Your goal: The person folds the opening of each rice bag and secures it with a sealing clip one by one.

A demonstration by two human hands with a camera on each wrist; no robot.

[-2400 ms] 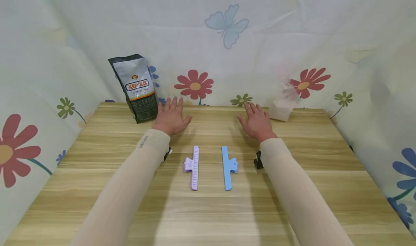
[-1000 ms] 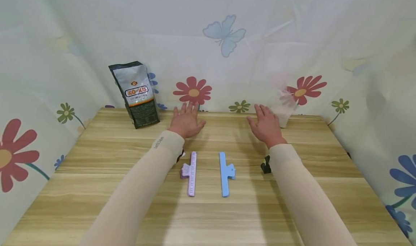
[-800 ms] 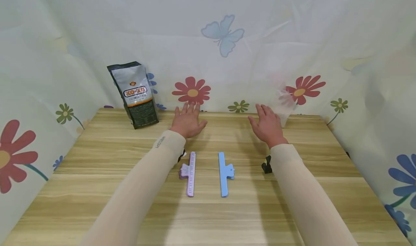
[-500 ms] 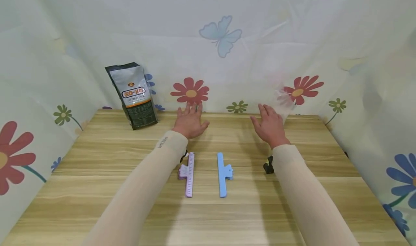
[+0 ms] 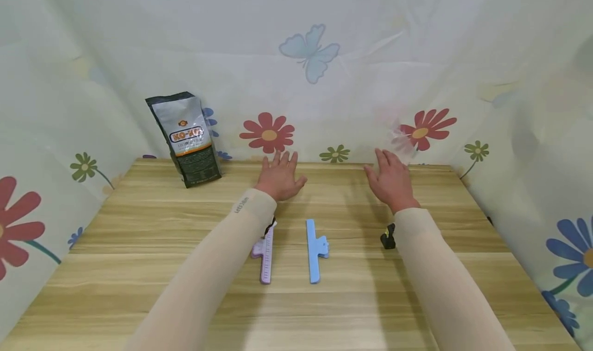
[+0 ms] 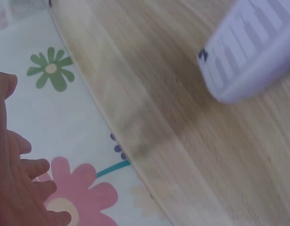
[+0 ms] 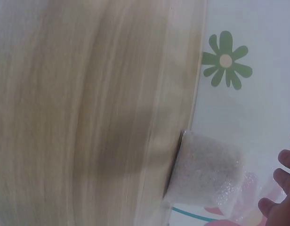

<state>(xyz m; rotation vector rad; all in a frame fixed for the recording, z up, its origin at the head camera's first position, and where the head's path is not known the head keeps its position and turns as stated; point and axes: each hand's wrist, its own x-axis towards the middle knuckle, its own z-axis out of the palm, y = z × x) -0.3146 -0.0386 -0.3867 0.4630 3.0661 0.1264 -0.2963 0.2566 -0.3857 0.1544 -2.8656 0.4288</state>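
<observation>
My left hand stretches toward the table's back edge, fingers straight and spread, holding nothing. My right hand reaches forward at the same depth, fingers extended; in the head view it covers most of a clear plastic bag with pale contents. That bag stands by the back edge in the right wrist view. Beneath my left wrist lies a purple ruler-edged bag clip, its far end partly hidden. A blue bag clip lies to its right. Left of my left hand stands a black-and-silver KO-KO pouch.
The wood-grain table ends at a flower-printed curtain behind it, which also hangs on both sides. A black wrist strap piece shows under my right sleeve.
Both hands have shifted rightward, the left one more, moving away from the pouch. My left wrist now overlaps the purple clip's far end. The view has turned slightly; clips and bags stay put.
</observation>
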